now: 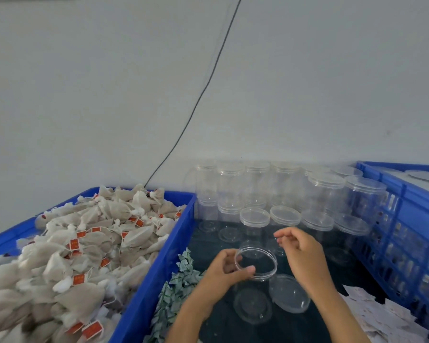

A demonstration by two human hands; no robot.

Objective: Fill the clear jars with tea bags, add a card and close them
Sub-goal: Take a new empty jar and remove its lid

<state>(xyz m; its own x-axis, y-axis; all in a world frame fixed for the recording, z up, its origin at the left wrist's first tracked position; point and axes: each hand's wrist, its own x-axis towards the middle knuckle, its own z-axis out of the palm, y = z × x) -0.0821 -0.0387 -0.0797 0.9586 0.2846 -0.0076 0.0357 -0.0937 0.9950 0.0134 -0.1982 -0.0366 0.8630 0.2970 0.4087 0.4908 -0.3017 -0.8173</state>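
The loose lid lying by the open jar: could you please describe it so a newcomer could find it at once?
Start at the dark table between the two blue crates. Near its front edge the left hand holds an open, empty jar. The loose lid lies on the table just right of that jar; unlike every lid behind it, it sits on no jar.

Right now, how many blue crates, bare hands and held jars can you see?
Blue plastic crates: 2
Bare hands, left and right: 2
Clear lidless plastic jar, held by the left hand: 1
Total: 5
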